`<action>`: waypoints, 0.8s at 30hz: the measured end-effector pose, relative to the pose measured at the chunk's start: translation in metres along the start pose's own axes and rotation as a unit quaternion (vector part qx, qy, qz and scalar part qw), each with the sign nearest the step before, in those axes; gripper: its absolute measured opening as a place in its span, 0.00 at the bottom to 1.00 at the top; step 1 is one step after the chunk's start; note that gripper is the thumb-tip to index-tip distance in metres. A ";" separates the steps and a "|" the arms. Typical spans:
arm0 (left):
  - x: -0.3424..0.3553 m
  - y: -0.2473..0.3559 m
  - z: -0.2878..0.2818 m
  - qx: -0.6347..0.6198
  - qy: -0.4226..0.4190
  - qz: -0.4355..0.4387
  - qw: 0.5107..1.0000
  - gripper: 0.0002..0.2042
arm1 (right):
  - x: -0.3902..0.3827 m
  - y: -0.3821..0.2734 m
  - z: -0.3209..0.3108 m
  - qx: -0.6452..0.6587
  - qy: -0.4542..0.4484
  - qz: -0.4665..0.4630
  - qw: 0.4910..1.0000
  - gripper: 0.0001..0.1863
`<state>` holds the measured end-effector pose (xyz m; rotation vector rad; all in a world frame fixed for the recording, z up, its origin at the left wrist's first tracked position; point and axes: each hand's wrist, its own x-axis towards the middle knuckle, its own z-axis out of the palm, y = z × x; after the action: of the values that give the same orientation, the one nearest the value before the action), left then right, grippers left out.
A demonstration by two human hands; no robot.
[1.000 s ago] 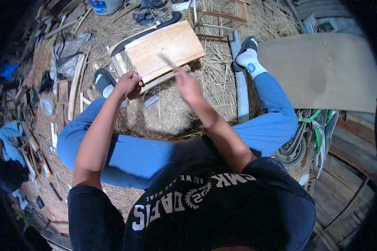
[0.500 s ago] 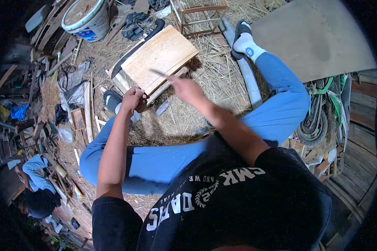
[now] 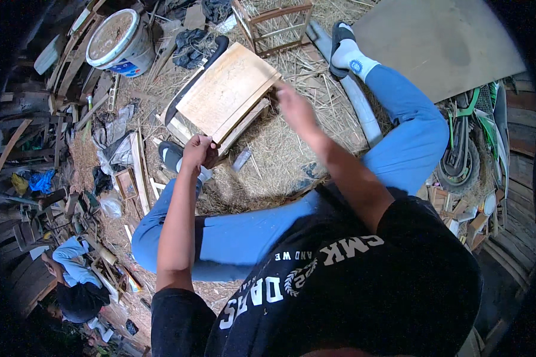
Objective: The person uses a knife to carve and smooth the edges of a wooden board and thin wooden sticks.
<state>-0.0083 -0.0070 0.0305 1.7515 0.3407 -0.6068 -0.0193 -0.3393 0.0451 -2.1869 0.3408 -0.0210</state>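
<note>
A pale wooden board [image 3: 229, 89] lies tilted on a low stack of wood between my feet. My left hand [image 3: 199, 153] is closed at its near corner, thumb and fingers pinching the edge. At the board's far right corner is my right hand [image 3: 296, 110], smeared by motion. Whatever it may hold does not show now. Along the board's left side runs a curved black bar [image 3: 193, 83]. A second wooden piece [image 3: 244, 126] sits under the board's right edge.
Straw covers the ground around my legs. A wooden frame [image 3: 274, 27] stands beyond the board, and a white bucket [image 3: 114, 44] at the far left. A grey sheet [image 3: 441, 47] and a green motorbike [image 3: 464, 137] are on the right. Another person [image 3: 80, 285] sits at the lower left.
My right hand has moved right and away from me, off the board's near part to its far right corner. The thin dark pointed tool it held over the board is out of sight.
</note>
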 end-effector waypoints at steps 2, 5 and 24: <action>-0.001 0.007 0.003 -0.001 0.002 -0.007 1.000 0.10 | -0.016 -0.023 0.028 -0.076 -0.062 -0.090 0.991 0.20; 0.000 -0.002 -0.008 0.003 -0.022 -0.026 0.999 0.09 | -0.043 -0.061 0.059 -0.099 -0.193 -0.122 0.969 0.21; -0.006 0.002 0.000 -0.041 -0.002 -0.020 0.999 0.07 | 0.001 -0.007 -0.004 -0.043 -0.042 0.017 0.998 0.20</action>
<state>-0.0118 -0.0069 0.0355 1.6676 0.3945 -0.6170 -0.0173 -0.3385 0.0533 -2.2581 0.3365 0.1052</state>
